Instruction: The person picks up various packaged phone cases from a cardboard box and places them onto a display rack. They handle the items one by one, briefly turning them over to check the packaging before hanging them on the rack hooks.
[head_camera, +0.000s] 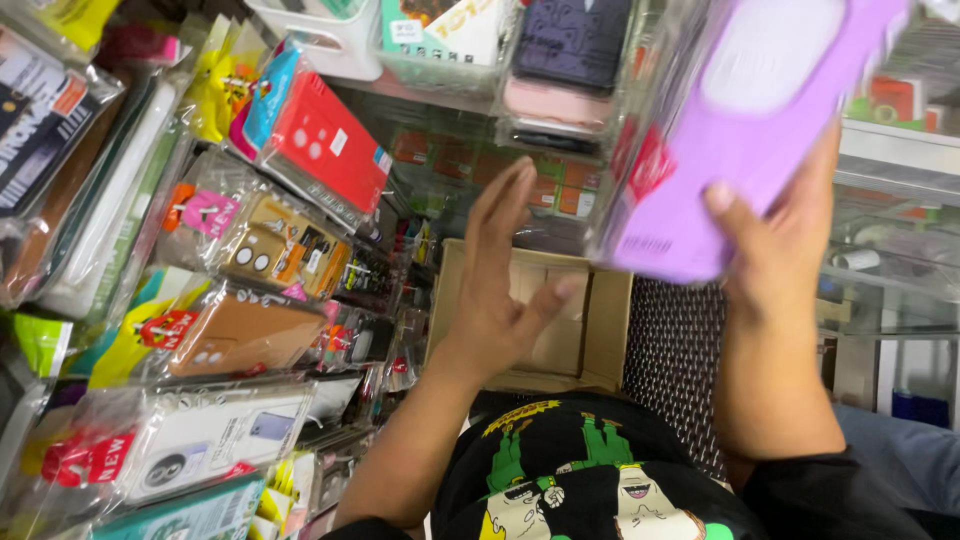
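Note:
My right hand (775, 240) is raised at the upper right and grips a lilac phone case (740, 130) in a clear plastic sleeve, thumb across its lower front. My left hand (500, 280) hovers in the middle of the view with fingers spread and palm turned toward the packaged case, holding nothing. Below both hands sits an open brown cardboard box (600, 330). My black printed shirt fills the bottom of the view.
Packaged phone cases hang in rows on the left: a red one (325, 150), a tan one (245, 335), a white one (215, 435). More cases (565, 60) hang above the middle. A glass counter (890, 260) stands at right, a dark mesh surface (675, 350) beside the box.

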